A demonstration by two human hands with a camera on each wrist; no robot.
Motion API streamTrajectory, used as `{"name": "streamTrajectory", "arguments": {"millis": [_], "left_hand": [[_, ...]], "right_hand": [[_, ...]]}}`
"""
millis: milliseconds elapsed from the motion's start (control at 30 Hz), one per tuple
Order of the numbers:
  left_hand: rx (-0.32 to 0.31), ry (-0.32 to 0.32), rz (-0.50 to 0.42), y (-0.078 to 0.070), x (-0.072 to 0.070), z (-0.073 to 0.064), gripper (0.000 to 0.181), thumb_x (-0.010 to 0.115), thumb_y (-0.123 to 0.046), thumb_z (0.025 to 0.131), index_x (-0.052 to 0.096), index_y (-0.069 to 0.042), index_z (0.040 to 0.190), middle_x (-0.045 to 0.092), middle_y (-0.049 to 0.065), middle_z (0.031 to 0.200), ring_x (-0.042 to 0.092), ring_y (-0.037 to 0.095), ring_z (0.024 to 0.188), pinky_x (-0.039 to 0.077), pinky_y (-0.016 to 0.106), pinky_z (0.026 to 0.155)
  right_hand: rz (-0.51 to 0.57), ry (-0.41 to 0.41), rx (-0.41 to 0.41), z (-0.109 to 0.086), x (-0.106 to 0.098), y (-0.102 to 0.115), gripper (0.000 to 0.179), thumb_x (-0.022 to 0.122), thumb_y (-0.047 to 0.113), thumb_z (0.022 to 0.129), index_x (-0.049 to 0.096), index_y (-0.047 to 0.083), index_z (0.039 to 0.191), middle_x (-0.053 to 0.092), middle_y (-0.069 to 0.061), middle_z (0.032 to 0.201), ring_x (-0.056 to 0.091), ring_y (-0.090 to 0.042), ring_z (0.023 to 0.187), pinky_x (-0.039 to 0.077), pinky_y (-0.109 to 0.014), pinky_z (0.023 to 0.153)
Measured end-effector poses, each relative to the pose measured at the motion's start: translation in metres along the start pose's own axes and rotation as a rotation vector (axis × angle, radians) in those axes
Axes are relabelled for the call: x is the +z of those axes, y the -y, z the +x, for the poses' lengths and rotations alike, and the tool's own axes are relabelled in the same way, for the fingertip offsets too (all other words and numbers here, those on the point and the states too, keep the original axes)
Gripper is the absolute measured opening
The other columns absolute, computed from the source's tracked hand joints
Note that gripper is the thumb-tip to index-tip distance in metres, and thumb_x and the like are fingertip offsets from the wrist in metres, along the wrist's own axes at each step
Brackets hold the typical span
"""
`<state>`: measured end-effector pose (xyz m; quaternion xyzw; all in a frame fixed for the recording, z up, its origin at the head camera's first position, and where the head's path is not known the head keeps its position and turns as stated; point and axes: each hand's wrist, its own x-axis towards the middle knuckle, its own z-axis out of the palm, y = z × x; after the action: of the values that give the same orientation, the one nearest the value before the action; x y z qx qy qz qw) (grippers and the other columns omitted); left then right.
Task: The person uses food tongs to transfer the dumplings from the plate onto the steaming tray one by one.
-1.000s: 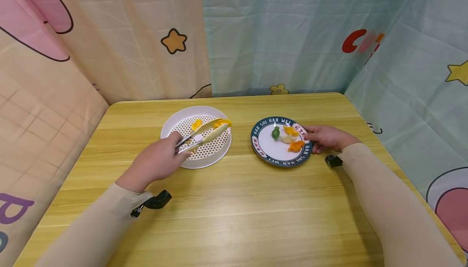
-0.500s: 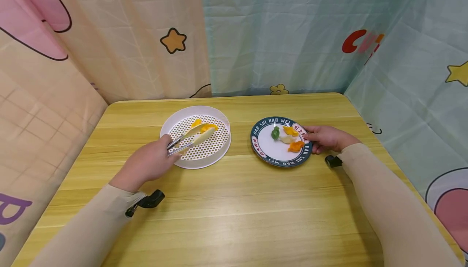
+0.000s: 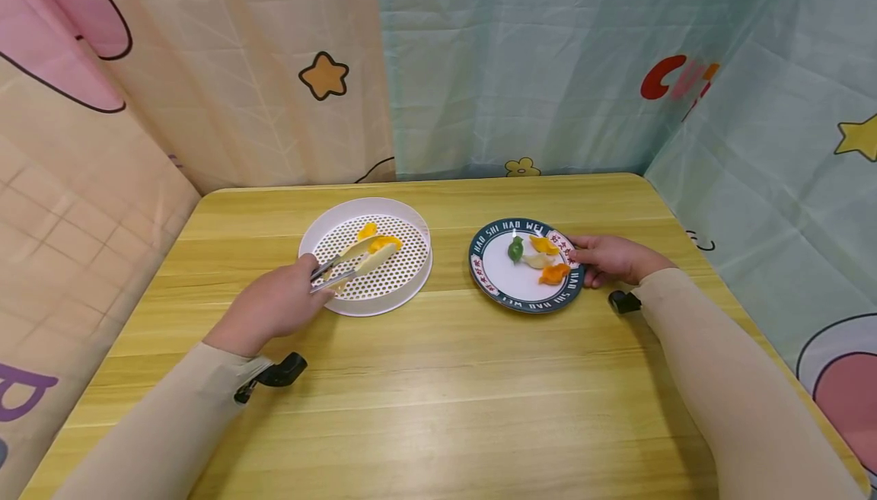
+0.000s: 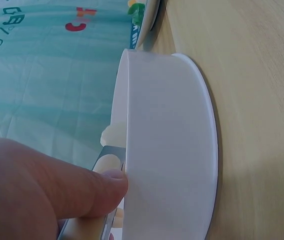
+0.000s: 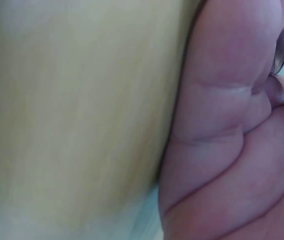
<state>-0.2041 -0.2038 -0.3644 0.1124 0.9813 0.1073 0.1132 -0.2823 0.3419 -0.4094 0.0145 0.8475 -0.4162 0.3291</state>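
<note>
My left hand point(image 3: 274, 306) grips a pair of metal tongs point(image 3: 375, 259) with cream tips, reaching over a white round steamer basket point(image 3: 373, 307) with a perforated bottom. Between the tips lies a yellow dumpling point(image 3: 386, 243); a second yellow dumpling point(image 3: 368, 230) sits just behind it. In the left wrist view the thumb point(image 4: 86, 192) presses the tongs beside the basket's wall point(image 4: 172, 150). My right hand point(image 3: 617, 258) holds the right rim of a dark-rimmed plate point(image 3: 499, 275), thumb on top. On it are green point(image 3: 515, 250), yellow point(image 3: 543, 246), white point(image 3: 537, 261) and orange dumplings point(image 3: 554, 275).
Basket and plate stand apart on a wooden table point(image 3: 438, 393), near its back edge. Printed curtains point(image 3: 548, 66) hang behind and along both sides. A black wrist mount point(image 3: 277, 373) hangs below the left sleeve, another point(image 3: 623, 302) below the right.
The left hand and tongs have moved back left, bringing the yellow dumpling from near the basket's right rim toward its middle. The right hand and plate have stayed in place.
</note>
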Motion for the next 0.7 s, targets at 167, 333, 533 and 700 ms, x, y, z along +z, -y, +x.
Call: {"name": "streamTrajectory", "arguments": {"millis": [167,333,533,700], "left_hand": [[-0.006,0.010,0.004,0.0005,-0.0005,0.0012,0.055,0.063,-0.041,0.102,0.049,0.003,0.131,0.064,0.013,0.096,0.058,0.025,0.075,0.047,0.039,0.065],[-0.011,0.023,0.002,0.0006,-0.0007,0.0019,0.054,0.062,-0.041,0.103,0.049,0.003,0.131,0.063,0.013,0.094,0.058,0.025,0.074,0.047,0.039,0.065],[-0.022,0.043,-0.003,0.0010,-0.0006,0.0020,0.052,0.061,-0.040,0.103,0.048,0.003,0.130,0.063,0.012,0.093,0.058,0.025,0.073,0.046,0.038,0.064],[-0.026,0.049,-0.001,0.0015,0.0003,0.0024,0.052,0.060,-0.040,0.103,0.048,0.003,0.131,0.063,0.012,0.094,0.058,0.025,0.074,0.047,0.038,0.065]], "right_hand": [[0.012,0.000,0.001,-0.0003,0.0004,0.0003,0.068,0.047,0.034,0.114,0.013,0.013,0.169,0.065,-0.001,0.085,0.062,-0.013,0.070,0.058,-0.024,0.070],[0.015,-0.004,0.001,0.0002,0.0003,-0.0006,0.067,0.046,0.034,0.114,0.013,0.013,0.169,0.065,-0.001,0.084,0.062,-0.013,0.069,0.058,-0.024,0.069],[0.024,0.000,0.001,0.0010,0.0001,-0.0014,0.068,0.046,0.034,0.114,0.013,0.012,0.169,0.065,-0.001,0.084,0.062,-0.013,0.069,0.058,-0.024,0.069],[0.013,-0.001,-0.004,0.0011,-0.0005,-0.0015,0.067,0.046,0.034,0.114,0.013,0.013,0.169,0.065,-0.002,0.085,0.062,-0.014,0.070,0.058,-0.024,0.070]]}}
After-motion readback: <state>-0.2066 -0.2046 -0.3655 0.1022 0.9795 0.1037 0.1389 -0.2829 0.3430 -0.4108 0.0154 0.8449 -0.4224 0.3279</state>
